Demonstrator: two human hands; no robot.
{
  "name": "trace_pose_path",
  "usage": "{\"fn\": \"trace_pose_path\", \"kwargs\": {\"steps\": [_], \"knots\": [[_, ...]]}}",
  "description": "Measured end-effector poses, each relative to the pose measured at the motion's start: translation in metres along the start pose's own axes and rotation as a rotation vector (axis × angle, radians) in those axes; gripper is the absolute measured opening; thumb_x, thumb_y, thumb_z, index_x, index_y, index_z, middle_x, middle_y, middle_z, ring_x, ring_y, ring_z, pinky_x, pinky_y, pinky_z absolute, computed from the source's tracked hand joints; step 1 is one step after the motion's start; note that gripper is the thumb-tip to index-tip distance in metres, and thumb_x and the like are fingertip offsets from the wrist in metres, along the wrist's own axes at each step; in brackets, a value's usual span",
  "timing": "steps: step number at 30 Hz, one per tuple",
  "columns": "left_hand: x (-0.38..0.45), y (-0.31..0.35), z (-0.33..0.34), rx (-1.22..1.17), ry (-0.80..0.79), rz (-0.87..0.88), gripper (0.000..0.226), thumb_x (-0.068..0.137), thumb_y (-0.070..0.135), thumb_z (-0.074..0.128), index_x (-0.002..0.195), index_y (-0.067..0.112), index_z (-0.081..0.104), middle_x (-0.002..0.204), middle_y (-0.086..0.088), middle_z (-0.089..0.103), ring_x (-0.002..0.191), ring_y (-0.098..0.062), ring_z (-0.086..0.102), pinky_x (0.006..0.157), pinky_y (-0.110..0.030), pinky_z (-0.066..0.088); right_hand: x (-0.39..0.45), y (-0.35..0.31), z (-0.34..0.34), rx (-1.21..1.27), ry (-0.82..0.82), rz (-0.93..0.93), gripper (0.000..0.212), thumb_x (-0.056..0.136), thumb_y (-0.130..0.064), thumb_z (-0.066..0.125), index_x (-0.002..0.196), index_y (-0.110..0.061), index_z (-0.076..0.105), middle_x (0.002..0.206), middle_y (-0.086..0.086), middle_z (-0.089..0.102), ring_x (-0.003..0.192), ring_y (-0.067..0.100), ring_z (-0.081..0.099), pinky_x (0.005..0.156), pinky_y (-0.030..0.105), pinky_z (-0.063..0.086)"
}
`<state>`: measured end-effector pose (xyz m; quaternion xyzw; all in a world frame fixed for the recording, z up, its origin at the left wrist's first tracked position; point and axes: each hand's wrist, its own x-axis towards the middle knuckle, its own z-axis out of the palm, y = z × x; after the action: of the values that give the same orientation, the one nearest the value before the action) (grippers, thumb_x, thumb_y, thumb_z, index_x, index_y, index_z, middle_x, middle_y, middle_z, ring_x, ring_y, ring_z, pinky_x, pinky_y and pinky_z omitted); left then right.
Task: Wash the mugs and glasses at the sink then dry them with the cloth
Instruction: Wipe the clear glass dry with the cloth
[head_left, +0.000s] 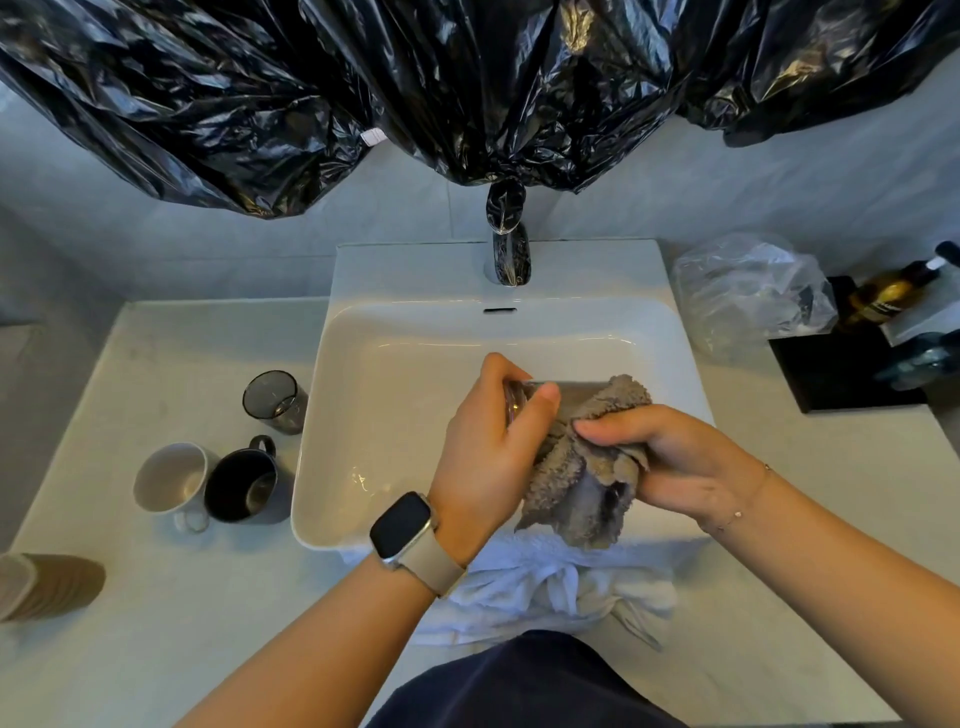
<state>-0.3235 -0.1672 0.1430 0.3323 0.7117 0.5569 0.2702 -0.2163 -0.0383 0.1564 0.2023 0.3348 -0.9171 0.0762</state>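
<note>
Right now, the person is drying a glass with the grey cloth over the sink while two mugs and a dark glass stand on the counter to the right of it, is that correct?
Not quite: the head view shows the white mug, black mug and dark glass standing left of the sink, not right. The rest holds: the left hand grips the glass, the right hand the grey cloth.

Pale counter (171, 623) carries a white sink (415, 270) at centre. Left of the sink: a smoked glass (275, 401), a white mug (170, 478) and a black mug (241, 483), the two mugs touching. Stacked brown discs (49, 584) at far left. Clear plastic bag (748, 291) and black tray (841, 369) at right. White towel (545, 582) at the front edge.
</note>
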Motion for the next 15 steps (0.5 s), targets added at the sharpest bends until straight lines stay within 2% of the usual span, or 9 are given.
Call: {"fn": "trace_pose_path", "kwargs": {"steps": [3,5,6,8,10,12,13,15], "knots": [[0.008,-0.005,-0.006,-0.065,-0.107,-0.114,0.04,0.087,0.059,0.046,0.085,0.019,0.045,0.07,-0.001,0.05,0.065,-0.018,0.049,0.064,-0.044,0.042,0.004,0.012,0.001,-0.048,0.081,-0.052,0.049,0.07,-0.009,0.069,0.118,-0.001,0.068,0.123,0.025,0.064,0.11,0.034,0.065,0.092,0.039,0.055],[0.014,-0.008,-0.006,-0.141,-0.146,-0.274,0.033,0.095,0.051,0.044,0.086,0.019,0.048,0.079,0.001,0.054,0.069,-0.014,0.053,0.068,-0.032,0.044,0.003,0.018,0.001,-0.214,0.124,-0.131,0.046,0.073,-0.008,0.069,0.119,-0.002,0.068,0.119,0.027,0.066,0.108,0.037,0.065,0.09,0.04,0.056],[0.017,-0.008,-0.005,-0.205,-0.157,-0.384,0.031,0.1,0.045,0.043,0.088,0.018,0.052,0.081,-0.001,0.058,0.067,-0.012,0.058,0.065,-0.025,0.047,0.002,0.019,0.001,-0.32,0.136,-0.168,0.046,0.074,-0.006,0.069,0.119,-0.004,0.067,0.116,0.026,0.067,0.107,0.038,0.066,0.089,0.04,0.056],[0.019,-0.009,-0.002,-0.302,-0.192,-0.559,0.032,0.102,0.039,0.039,0.089,0.017,0.059,0.074,0.0,0.064,0.053,-0.006,0.062,0.048,-0.014,0.045,-0.001,0.02,0.002,-0.476,0.172,-0.211,0.047,0.072,-0.004,0.071,0.119,-0.005,0.068,0.112,0.025,0.069,0.106,0.038,0.067,0.089,0.041,0.055],[0.018,-0.013,0.002,-0.321,-0.211,-0.62,0.034,0.102,0.038,0.038,0.084,0.019,0.059,0.064,0.003,0.064,0.046,-0.004,0.059,0.042,-0.011,0.042,-0.005,0.022,0.0,-0.505,0.176,-0.219,0.049,0.071,-0.004,0.072,0.119,-0.003,0.066,0.111,0.025,0.069,0.106,0.039,0.067,0.091,0.044,0.055],[0.017,-0.015,0.005,-0.343,-0.209,-0.656,0.034,0.101,0.04,0.037,0.082,0.02,0.059,0.057,0.006,0.064,0.048,-0.006,0.06,0.047,-0.015,0.044,-0.01,0.023,0.0,-0.566,0.161,-0.198,0.047,0.071,-0.004,0.074,0.117,-0.003,0.067,0.107,0.022,0.071,0.104,0.035,0.068,0.089,0.04,0.056],[0.016,-0.015,0.004,-0.356,-0.231,-0.695,0.035,0.101,0.04,0.038,0.081,0.02,0.058,0.056,0.006,0.063,0.051,-0.009,0.061,0.05,-0.019,0.044,-0.013,0.022,0.001,-0.662,0.164,-0.185,0.04,0.071,-0.005,0.077,0.111,-0.004,0.07,0.1,0.018,0.074,0.096,0.028,0.071,0.083,0.033,0.057],[0.013,-0.011,0.003,-0.423,-0.291,-0.845,0.036,0.098,0.039,0.04,0.075,0.018,0.057,0.056,0.0,0.06,0.051,-0.016,0.059,0.054,-0.021,0.045,-0.016,0.019,0.005,-0.938,0.164,-0.139,0.018,0.073,-0.009,0.082,0.088,-0.005,0.075,0.077,0.009,0.074,0.068,0.011,0.071,0.059,0.016,0.052]]}}
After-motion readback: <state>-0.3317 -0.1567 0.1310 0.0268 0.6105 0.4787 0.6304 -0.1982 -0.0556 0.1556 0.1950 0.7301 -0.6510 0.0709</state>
